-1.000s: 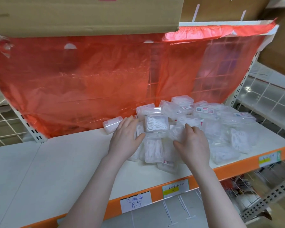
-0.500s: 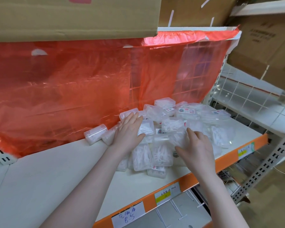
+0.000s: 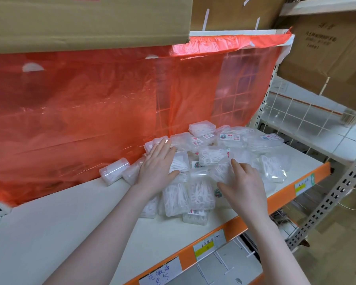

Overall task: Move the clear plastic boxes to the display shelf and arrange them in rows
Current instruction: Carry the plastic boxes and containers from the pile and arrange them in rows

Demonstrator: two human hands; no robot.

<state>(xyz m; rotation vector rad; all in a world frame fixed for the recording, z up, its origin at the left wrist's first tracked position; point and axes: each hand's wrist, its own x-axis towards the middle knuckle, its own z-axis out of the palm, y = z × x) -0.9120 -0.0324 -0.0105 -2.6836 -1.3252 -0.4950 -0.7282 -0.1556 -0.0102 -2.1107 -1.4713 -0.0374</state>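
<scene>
Resting flat with straight fingers, the left hand [image 3: 157,161] and right hand [image 3: 244,185] touch heaped clear plastic boxes [image 3: 201,157] toward the shelf's [image 3: 49,227] right end.

The clear plastic boxes [image 3: 201,194] show white contents, and some carry red-and-white labels. The display shelf [image 3: 49,233] is off-white with an orange front edge [image 3: 253,219]. A translucent red plastic sheet [image 3: 90,112] hangs behind. At twelve o'clock sit brown cardboard cartons [image 3: 86,19].
</scene>
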